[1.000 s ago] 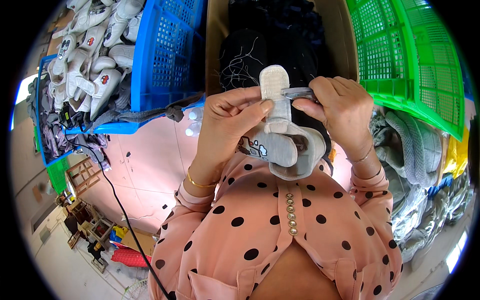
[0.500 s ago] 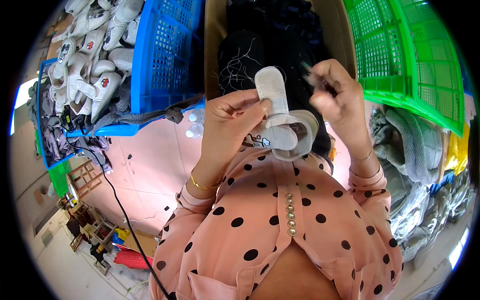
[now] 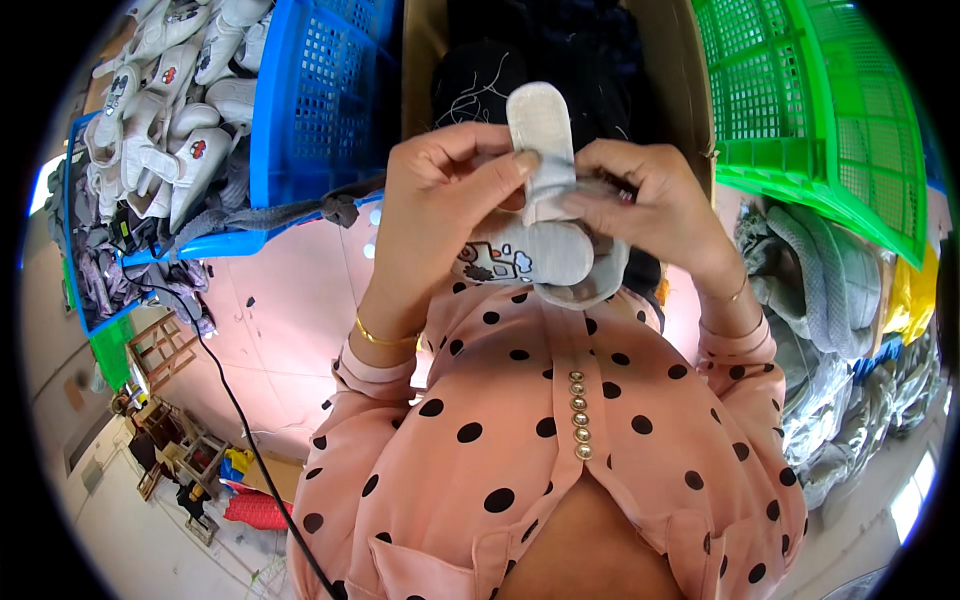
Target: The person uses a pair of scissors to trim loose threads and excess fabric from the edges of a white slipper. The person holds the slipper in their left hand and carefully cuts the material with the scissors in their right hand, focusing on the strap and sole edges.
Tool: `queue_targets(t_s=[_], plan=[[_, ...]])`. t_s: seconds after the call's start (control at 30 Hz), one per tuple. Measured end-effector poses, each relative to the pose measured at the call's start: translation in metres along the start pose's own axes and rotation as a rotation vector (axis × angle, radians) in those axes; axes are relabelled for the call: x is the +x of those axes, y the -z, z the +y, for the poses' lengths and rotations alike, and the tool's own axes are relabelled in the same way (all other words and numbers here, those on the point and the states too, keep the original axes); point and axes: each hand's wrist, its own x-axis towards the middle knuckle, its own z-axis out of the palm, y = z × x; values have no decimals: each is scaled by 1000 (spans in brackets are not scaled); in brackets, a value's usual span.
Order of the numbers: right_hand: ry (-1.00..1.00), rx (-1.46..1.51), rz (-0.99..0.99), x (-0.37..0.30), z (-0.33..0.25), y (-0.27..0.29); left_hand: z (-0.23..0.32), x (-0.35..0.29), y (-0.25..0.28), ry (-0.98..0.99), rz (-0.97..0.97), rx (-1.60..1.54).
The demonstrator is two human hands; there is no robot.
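Observation:
A small white shoe upper [image 3: 552,250] with a cartoon print on its side is held over my lap. Its rounded flap [image 3: 540,110] points up and away from me. With thumb and fingers closed, my left hand [image 3: 440,195] pinches this flap along its left edge. Opposite it, my right hand [image 3: 655,200] is closed around a small dark tool [image 3: 622,192], mostly hidden in the fingers and blurred, so its kind is unclear. The fingertips of that hand are at the base of the flap, by the shoe upper's edge.
On the left, a blue crate [image 3: 320,110] stands near a heap of white shoe uppers [image 3: 165,120]. Ahead is a cardboard box [image 3: 677,90] with dark contents and loose white threads [image 3: 470,95]. Green crates [image 3: 760,110] and grey bundles [image 3: 820,280] lie right. A black cable [image 3: 235,390] hangs left.
My right hand has come left and down with the small dark tool, from apart to the base of the flap. My left hand has lifted the shoe upper slightly and turned its print more into view.

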Motion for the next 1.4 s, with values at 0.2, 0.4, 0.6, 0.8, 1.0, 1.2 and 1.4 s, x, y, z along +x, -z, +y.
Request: queue_targets(t_s=[0.2,0.4,0.6,0.8,1.0,1.2,1.4], plan=[[-79,341,-42,3,5,5,-7,7,3,67,-50,-90],[-166,479,-30,7,5,12,-8,8,5,65,-125,-65],[-198,658,77,6,18,6,-12,-2,6,-27,-253,186],[-13,169,295,-5,29,-19,-16,-8,7,56,-191,271],[351,-921,373,-20,1,6,-11,-4,9,73,-142,300],[438,-1102,332,-17,-9,6,-1,-5,7,75,-206,289],[425,-1137,321,-16,-13,6,0,-5,7,70,-226,276]])
